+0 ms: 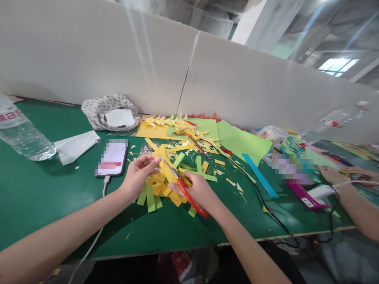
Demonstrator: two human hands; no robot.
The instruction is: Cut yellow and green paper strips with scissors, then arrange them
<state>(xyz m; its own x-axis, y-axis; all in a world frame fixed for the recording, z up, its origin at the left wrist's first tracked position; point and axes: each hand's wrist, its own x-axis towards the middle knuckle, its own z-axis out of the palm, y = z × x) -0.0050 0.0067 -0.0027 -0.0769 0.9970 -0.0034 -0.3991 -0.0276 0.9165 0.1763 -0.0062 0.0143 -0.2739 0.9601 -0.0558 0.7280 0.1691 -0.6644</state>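
Observation:
My left hand pinches a yellow paper strip near its middle, with the strip's far end sticking out up and to the left. In my right hand is a pair of red-handled scissors, fingers wrapped round the handles. The blades point up and left and lie against the yellow strip, close to my left fingertips. Whether the blades are parted I cannot tell. Beneath both hands is a pile of yellow and green paper strips on the green table.
A phone on a white cable and a water bottle are at left. Behind the pile sit a yellow glue gun and green paper sheets. A black cord crosses the right side, near a co-worker's hands.

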